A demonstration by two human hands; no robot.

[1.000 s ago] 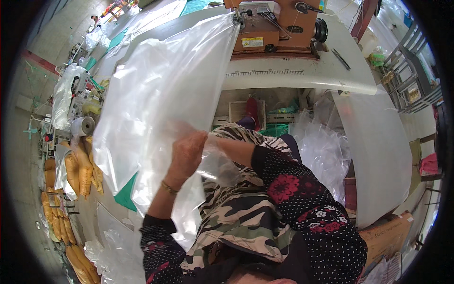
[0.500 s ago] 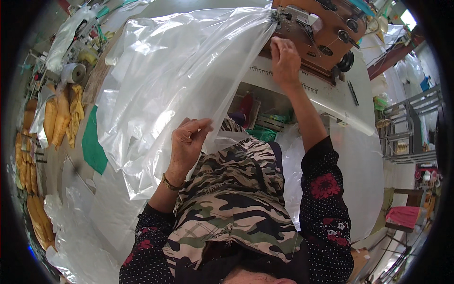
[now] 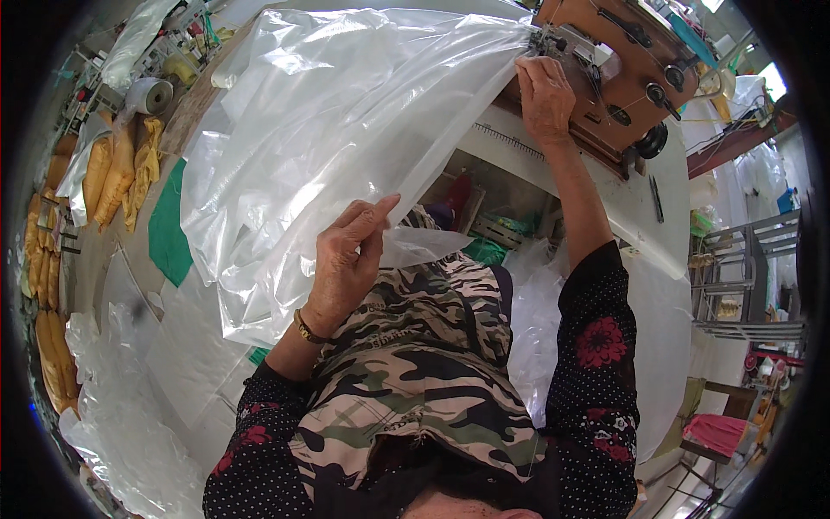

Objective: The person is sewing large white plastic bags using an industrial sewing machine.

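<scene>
A large clear plastic sheet (image 3: pixel 346 104) spreads over the table and narrows into gathers at the brown sewing machine (image 3: pixel 622 73). My right hand (image 3: pixel 546 102) is closed on its edge, fingertips close to the machine's metal presser area (image 3: pixel 553 41). Nearer to me, my left hand (image 3: pixel 347 255) holds the sheet's near edge with fingers pressed together and the index finger pointing right. A loose flap of the plastic hangs beside it over my camouflage apron (image 3: pixel 424 346). The plastic between the left fingers is partly hidden.
Under the table edge an open drawer (image 3: pixel 497 186) holds green and red things. A dark pen (image 3: pixel 655 199) lies on the white tabletop, right of the machine. Green cloth (image 3: pixel 169 229), crumpled plastic (image 3: pixel 130 406) and yellow bundles (image 3: pixel 112 173) are at the left. A metal rack (image 3: pixel 752 268) stands right.
My right hand has reached the sheet's edge beside the machine and closed on it. The left index finger has stretched out further. The whole view has shifted slightly.
</scene>
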